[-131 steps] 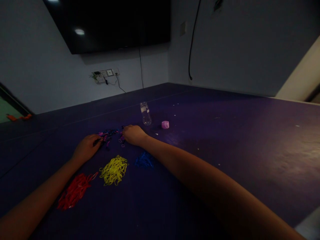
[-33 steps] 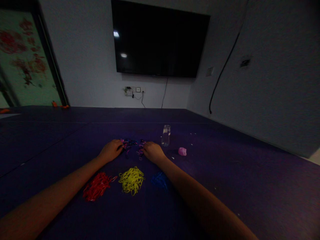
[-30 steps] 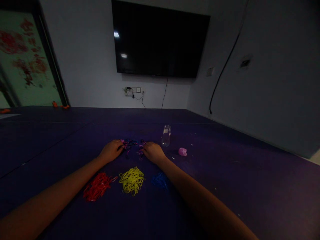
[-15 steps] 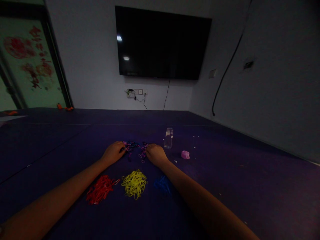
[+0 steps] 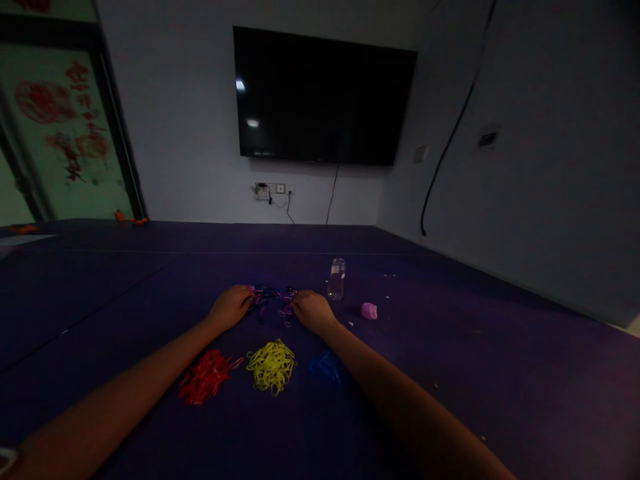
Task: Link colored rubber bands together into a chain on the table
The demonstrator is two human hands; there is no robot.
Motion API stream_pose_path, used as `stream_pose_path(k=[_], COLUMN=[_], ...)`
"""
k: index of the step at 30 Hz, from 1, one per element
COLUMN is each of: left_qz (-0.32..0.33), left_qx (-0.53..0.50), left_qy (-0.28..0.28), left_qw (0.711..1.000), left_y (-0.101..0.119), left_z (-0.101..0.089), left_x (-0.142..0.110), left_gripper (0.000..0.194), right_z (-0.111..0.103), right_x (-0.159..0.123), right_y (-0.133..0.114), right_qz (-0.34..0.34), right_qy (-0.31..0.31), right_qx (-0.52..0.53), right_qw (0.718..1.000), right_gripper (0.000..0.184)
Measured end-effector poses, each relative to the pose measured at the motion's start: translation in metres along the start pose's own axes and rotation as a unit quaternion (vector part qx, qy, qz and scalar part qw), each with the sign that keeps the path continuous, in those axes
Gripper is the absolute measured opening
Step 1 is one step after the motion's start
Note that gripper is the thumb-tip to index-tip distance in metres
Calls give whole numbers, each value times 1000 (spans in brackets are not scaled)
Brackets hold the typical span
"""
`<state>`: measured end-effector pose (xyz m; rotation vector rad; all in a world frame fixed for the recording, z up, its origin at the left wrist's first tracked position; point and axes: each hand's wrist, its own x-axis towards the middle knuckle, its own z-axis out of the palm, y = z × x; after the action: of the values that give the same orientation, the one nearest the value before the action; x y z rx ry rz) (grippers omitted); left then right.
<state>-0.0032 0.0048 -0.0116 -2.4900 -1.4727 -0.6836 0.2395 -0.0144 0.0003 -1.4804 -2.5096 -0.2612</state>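
Ahead of me lies a loose pile of dark, blue and pink rubber bands (image 5: pixel 266 292). At its left edge my left hand (image 5: pixel 231 305) has its fingers curled down, closed on some of the bands. My right hand (image 5: pixel 310 309) is at the right edge, its fingers bent inward on a smaller cluster of pink and dark bands (image 5: pixel 287 307); its fingertips are partly hidden. Closer to me, between my forearms, sit a heap of red rubber bands (image 5: pixel 207 377), a heap of yellow rubber bands (image 5: pixel 271 366) and a dim heap of blue rubber bands (image 5: pixel 326 367) beside my right forearm.
A clear jar (image 5: pixel 337 280) stands just beyond my right hand. To its right is a small pink object (image 5: pixel 369 311), with scraps of white scattered around. All rest on a dark purple surface (image 5: pixel 425 347). A wall-mounted TV (image 5: pixel 325 97) is behind, and orange items (image 5: pixel 131 219) lie far left.
The camera view has tilted up slightly, so the scene sits a little lower. Both hands stay at the mixed rubber bands with hardly any visible movement.
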Motion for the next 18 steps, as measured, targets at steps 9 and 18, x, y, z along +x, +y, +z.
stream_pose_path(k=[9,18], left_qz=[-48,28], left_qx=[35,-8], left_qy=[30,41], left_qw=[998,999], left_y=[2,0], left_z=[-2,1], left_x=[-2,-1], left_gripper=[26,24], right_z=[0,-2], right_x=[0,-1], right_y=[0,0], right_qz=[-5,-4], right_qy=[-2,-4], right_qx=[4,6], right_qw=[1000,1000], right_gripper=[34,34])
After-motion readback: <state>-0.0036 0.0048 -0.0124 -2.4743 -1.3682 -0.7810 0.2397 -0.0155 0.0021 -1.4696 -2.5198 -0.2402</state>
